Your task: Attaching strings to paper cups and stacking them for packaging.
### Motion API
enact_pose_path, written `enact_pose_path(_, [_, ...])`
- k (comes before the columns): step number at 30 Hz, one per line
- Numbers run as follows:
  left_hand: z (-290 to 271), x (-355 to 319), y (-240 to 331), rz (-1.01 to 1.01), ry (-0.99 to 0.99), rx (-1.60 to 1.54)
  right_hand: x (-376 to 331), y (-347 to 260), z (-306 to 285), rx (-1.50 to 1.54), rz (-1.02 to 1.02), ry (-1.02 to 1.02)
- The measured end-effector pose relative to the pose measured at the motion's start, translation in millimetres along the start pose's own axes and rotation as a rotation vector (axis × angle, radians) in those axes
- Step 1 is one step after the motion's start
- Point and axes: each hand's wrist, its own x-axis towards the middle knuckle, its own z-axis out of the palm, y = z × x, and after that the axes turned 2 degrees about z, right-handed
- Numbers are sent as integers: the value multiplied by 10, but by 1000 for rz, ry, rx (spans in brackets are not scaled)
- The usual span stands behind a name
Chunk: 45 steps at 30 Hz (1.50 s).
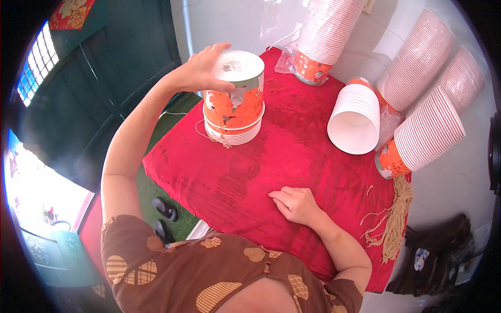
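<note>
An orange and white paper bucket (229,107) stands upside down on the table, in a short stack with white rims at the bottom. My left hand (206,70) grips its upturned base, with the thumb on the near side and the fingers round the far side. A thin tan string (222,140) lies loosely against the stack's lower rims. My right hand (297,204) rests on the red cloth, well apart from the stack. Its fingers are curled and pressed together, and nothing shows in them.
A red cloth (245,180) covers the table. On the right lie nested white buckets (354,120) and a leaning bucket stack (428,130). A tall wrapped stack (329,36) stands at the back. Tan strings (399,219) hang over the right edge. Dark shoes (165,208) sit on green flooring.
</note>
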Motion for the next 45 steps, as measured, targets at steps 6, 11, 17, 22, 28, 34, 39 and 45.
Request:
enact_pose_path(6, [29,-15,-39,1,-7,7,4,-1,7,-4,-4,-5])
enact_pose_path(11, [54,-29,-31,2,-4,24,18,-9,-5,5,-9,-2])
enact_pose_path(17, [69,-47,-11,-5,3,38,15,-7,-3,8,-1,-3])
enact_pose_path(22, [78,-57,-31,-19,5,36,21,-13,-19,15,20,-17])
enact_pose_path(28, [108,-37,-47,-50,2,14,28,-10,-9,30,28,-10])
enact_pose_path(34, [174,-287,-242,-32,345,-368,35,-24,-5,47,32,-1])
enact_pose_path(39, [647,-874,-293,-95,810,-275,29,-14,-7,46,38,7])
enact_pose_path(45, [1149,-1442,-28,-10,536,-107,21,8,1,51,51,7])
